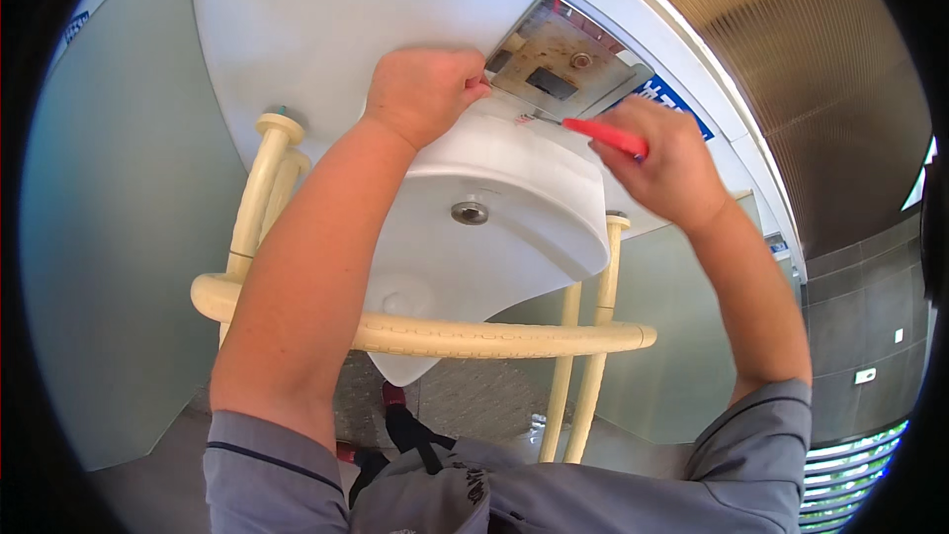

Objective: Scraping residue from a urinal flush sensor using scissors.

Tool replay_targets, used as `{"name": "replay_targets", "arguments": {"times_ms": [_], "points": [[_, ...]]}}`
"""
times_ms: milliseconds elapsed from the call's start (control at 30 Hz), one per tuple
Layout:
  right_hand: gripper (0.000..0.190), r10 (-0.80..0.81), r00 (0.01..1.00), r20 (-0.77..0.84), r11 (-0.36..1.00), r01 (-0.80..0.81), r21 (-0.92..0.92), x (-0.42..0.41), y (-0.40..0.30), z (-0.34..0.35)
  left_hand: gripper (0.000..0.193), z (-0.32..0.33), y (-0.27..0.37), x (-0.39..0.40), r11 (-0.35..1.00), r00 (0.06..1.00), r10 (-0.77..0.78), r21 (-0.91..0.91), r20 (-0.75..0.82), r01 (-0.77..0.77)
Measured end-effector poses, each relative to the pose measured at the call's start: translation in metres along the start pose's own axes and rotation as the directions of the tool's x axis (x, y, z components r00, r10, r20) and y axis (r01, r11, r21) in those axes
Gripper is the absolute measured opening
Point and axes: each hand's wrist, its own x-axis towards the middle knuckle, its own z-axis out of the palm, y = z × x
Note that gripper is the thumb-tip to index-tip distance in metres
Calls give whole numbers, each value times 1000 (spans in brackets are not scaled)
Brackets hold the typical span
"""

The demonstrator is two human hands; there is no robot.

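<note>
My right hand (660, 156) grips the red handle of a screwdriver (604, 135). Its thin metal shaft points left, close to the lower edge of a metal flush sensor panel (537, 81). That panel is set in the wall above a white ceramic urinal (519, 152), with brownish stains on its face, a dark rectangular window and a round fitting. At the panel's left corner, my left hand (430, 93) has its fingers curled closed; whether something small lies between them is hidden. A small red-and-white mark sits beside the shaft's tip.
Cream grab rails (504, 337) surround the urinal's front and sides. Frosted partitions (126, 237) stand left and right. Beside the panel, a blue sign (675, 105) bears writing. A ribbed brown surface (801, 52) fills the upper right. Below lies a grey floor (474, 415).
</note>
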Motion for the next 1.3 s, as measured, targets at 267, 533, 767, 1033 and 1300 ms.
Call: {"name": "replay_targets", "arguments": {"times_ms": [267,533,767,1033,1300], "points": [[9,102,970,221,983,-133,126,39,14,-6,23,-2,4,2,996,996,-61,72,66,56],[11,59,985,160,992,-76,99,11,10,-12,22,0,2,1,1000,1000,-7,23,11,7],[27,-166,986,-33,981,162,-107,-21,-9,19,22,1,-3,1,999,1000,9,30,12,-10],[32,-61,984,-165,994,45,-101,-43,-21,32,24,0,-1,0,999,998,54,5,-34,-54],[25,-52,975,-217,999,52,-5,-46,-1,29,24,0,2,0,999,999,39,31,-9,-39]]}}
